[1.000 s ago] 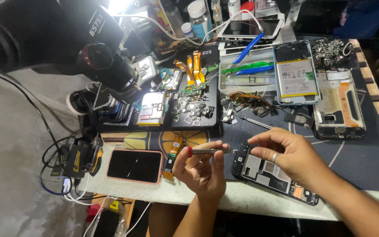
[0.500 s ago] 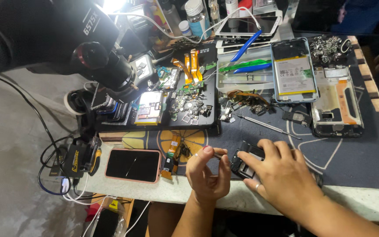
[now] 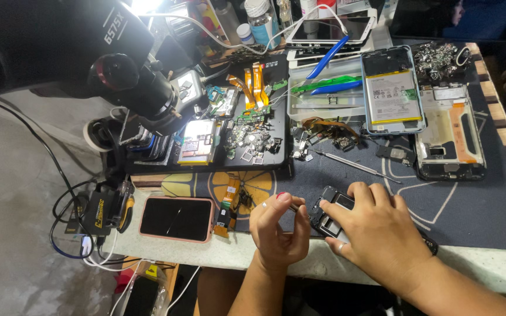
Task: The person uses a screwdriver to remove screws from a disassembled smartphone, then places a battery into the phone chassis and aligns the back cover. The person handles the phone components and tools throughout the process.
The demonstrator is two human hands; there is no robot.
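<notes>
Near the counter [image 3: 487,266] front edge: right hand [image 3: 382,231], fingers spread flat, pins a black opened phone frame [image 3: 326,213] steady, while left hand [image 3: 279,228], grip pinched shut, holds a thin metal tool [image 3: 293,206] at it.

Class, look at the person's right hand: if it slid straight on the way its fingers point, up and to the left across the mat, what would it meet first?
Probably the left hand, close beside the right hand and the dark phone frame beneath it; depth is uncertain.
</notes>
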